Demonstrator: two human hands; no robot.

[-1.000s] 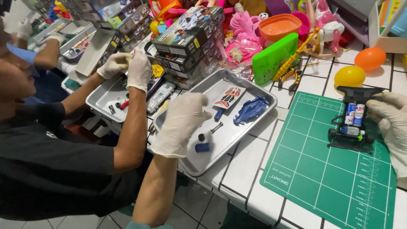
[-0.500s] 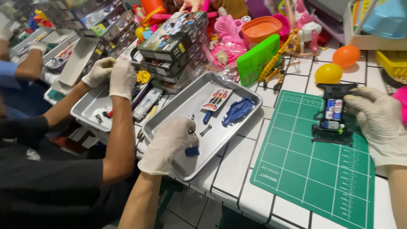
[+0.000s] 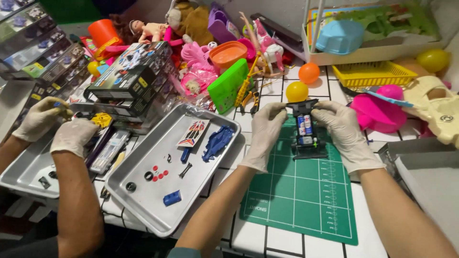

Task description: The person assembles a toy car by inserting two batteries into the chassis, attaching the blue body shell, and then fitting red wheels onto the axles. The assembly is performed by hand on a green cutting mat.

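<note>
A black toy car chassis (image 3: 306, 131) with two batteries in it rests on the green cutting mat (image 3: 301, 196). My left hand (image 3: 264, 131) in a white glove grips its left side. My right hand (image 3: 340, 129), also gloved, grips its right side. To the left lies a metal tray (image 3: 143, 200) holding a blue car body (image 3: 217, 142), a sticker sheet (image 3: 193, 133), a small blue part (image 3: 172, 198) and several tiny red and black pieces.
A co-worker's gloved hands (image 3: 60, 126) work over a second metal tray (image 3: 24, 172) at the left. Boxes of model kits (image 3: 131, 79), toys, a yellow ball (image 3: 297, 91), an orange ball (image 3: 309, 73) and a yellow basket (image 3: 373, 74) crowd the back. Another grey tray (image 3: 425, 177) sits at the right.
My left hand left the metal tray and moved right onto the car chassis, joining my right hand. The view shifted right.
</note>
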